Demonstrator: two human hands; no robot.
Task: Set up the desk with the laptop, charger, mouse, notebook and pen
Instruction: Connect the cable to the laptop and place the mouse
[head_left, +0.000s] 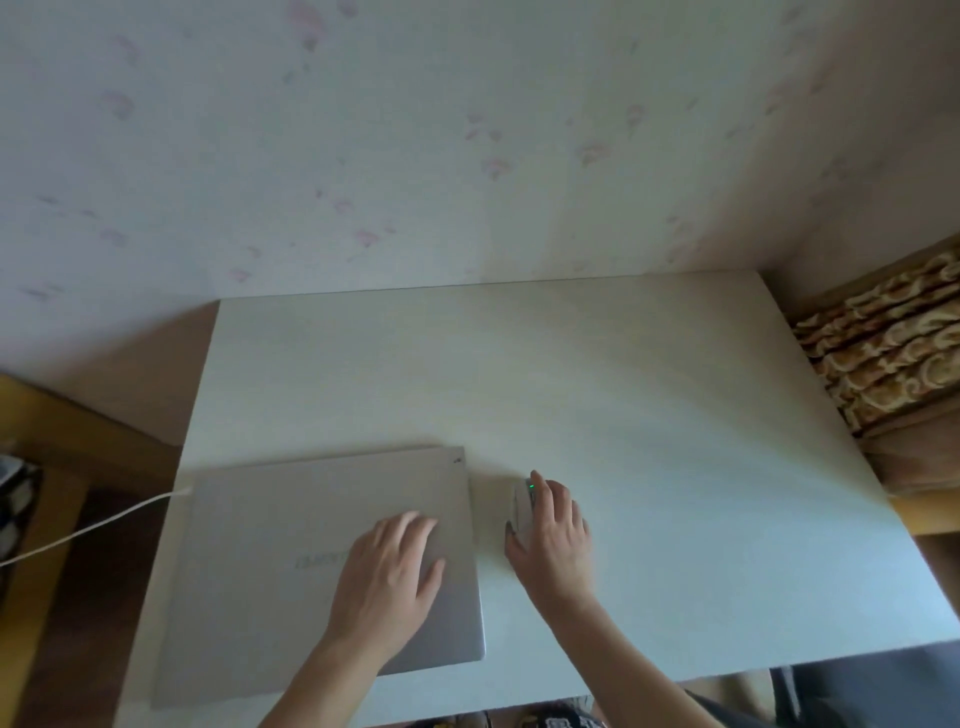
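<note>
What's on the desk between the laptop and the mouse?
Nothing: in the head view only a narrow strip of bare desk separates the closed laptop from the mouse.

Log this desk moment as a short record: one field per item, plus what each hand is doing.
laptop: silver, lid closed, lying flat on the desk's left part
charger cable: white, runs from the laptop's left edge off the desk
mouse: light-coloured, green light lit, just right of the laptop
left hand: fingers straight, resting flat on the laptop lid
right hand: curled over the mouse, gripping it
desk: white, against a floral wall
notebook, pen: not in view
</note>
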